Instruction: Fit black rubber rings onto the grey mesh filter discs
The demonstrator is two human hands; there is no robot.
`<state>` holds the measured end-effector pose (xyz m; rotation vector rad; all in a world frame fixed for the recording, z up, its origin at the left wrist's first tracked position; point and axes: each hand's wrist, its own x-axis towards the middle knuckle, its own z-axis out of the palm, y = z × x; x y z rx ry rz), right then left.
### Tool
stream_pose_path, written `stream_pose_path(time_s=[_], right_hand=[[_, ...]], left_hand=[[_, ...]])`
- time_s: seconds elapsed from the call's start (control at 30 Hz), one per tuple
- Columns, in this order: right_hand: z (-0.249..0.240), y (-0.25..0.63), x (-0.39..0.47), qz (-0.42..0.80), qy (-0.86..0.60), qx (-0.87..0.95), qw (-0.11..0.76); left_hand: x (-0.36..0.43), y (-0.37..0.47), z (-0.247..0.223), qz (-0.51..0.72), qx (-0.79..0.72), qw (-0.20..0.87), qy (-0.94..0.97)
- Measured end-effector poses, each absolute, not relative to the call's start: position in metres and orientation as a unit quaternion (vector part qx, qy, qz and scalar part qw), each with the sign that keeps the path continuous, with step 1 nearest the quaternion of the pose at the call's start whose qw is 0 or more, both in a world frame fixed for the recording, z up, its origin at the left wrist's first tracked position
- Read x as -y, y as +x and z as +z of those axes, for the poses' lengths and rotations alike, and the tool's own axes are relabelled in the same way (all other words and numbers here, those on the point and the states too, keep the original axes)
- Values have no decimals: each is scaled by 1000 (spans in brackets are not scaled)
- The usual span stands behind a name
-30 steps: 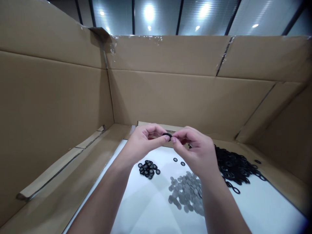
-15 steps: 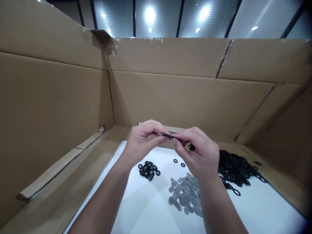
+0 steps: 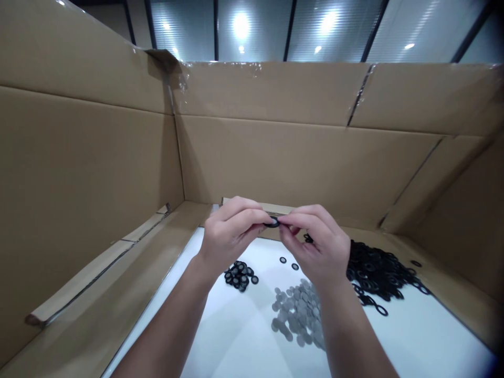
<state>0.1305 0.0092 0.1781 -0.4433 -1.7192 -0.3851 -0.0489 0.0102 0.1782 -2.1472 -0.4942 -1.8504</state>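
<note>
Between my two hands, raised over the white surface, is a small black ring [image 3: 272, 222] with a greyish centre. My left hand [image 3: 232, 231] pinches its left side with thumb and fingers. On the right edge, the fingertips of my right hand [image 3: 317, 239] are closed on the same ring. Below my left hand lies a small pile of black rings with grey centres [image 3: 241, 275]. Many loose grey discs [image 3: 299, 312] are heaped beneath my right hand, partly behind that forearm. Farther right is a big heap of plain black rings [image 3: 378, 270].
Tall cardboard walls [image 3: 260, 157] enclose the white surface [image 3: 220, 336] at the back and both sides. Two single filled rings [image 3: 283, 260] lie between the piles. A folded cardboard strip [image 3: 106, 257] runs along the left, and one black ring [image 3: 416, 263] rests on cardboard at right.
The ring has tilted so its face shows more. My left fingers have shifted over it, the thumb now hidden behind them. The piles look unchanged.
</note>
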Motion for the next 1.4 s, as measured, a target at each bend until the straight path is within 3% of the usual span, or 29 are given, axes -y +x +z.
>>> stream_pose_path(time_s=[0.3, 0.77, 1.13, 1.4], right_hand=[[174, 128, -14, -161, -189, 739, 627], [169, 128, -14, -92, -192, 720, 661], [174, 123, -5, -253, -162, 721, 624], [175, 120, -4, -250, -144, 728, 622]], left_hand=[[-7, -47, 177, -633, 146, 173, -740], [-4, -48, 181, -631, 132, 125, -754], [-11, -45, 173, -658, 184, 58, -728], [-17, -47, 170, -653, 137, 39, -744]])
